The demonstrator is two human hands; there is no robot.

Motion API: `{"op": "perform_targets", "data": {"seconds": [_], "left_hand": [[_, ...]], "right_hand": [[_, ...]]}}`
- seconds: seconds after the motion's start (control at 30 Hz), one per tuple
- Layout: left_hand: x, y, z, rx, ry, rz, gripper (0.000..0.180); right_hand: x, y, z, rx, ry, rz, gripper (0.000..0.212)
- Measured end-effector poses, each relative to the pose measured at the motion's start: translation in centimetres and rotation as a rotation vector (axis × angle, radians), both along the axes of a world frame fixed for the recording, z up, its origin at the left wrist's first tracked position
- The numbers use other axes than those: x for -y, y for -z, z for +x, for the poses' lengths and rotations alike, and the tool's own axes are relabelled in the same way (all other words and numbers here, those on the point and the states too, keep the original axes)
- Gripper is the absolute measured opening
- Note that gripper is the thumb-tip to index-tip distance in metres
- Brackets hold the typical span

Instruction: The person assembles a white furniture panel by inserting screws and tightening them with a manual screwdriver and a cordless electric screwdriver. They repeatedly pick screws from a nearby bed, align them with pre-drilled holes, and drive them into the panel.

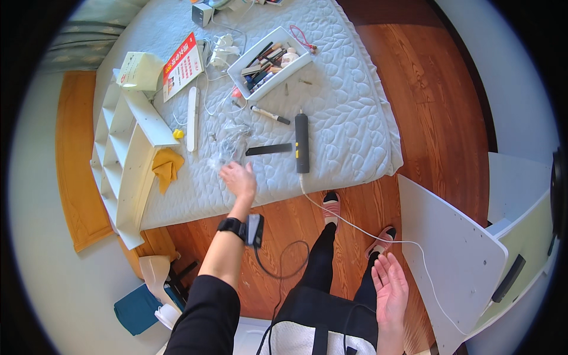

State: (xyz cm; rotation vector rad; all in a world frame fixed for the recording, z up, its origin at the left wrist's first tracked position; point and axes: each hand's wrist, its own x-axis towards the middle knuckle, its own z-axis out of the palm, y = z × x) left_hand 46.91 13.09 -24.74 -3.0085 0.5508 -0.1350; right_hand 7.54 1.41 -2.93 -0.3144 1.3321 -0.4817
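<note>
At the bed's near edge, my left hand [238, 180] reaches to a crumpled clear plastic bag [232, 144], its fingertips at the bag's lower edge. The thumb stands apart from the fingers, and the tips are partly smeared. To the right of the bag lies a flat black strip [269, 149]. Beside that is a black stick-shaped power screwdriver [302, 145] with yellow marks and a white cable [367, 232] trailing from its end. My right hand [390, 287] hangs low at the right, palm up, fingers apart, holding nothing.
On the quilted bed [349, 130] sit a white bin of pens [269, 65], a marker [270, 115], a red-and-white book [182, 67] and a yellow cloth [168, 168]. A white shelf unit [127, 154] leans at the left; white panels [452, 248] stand at the right.
</note>
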Motion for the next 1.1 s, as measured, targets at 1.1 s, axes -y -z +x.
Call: {"op": "perform_targets", "data": {"seconds": [1.1], "left_hand": [[12.0, -24.6, -38.3, -2.364, 0.070, -0.180, 0.038]], "right_hand": [[2.1, -3.3, -14.8, 0.198, 0.561, -0.315, 0.052]]}}
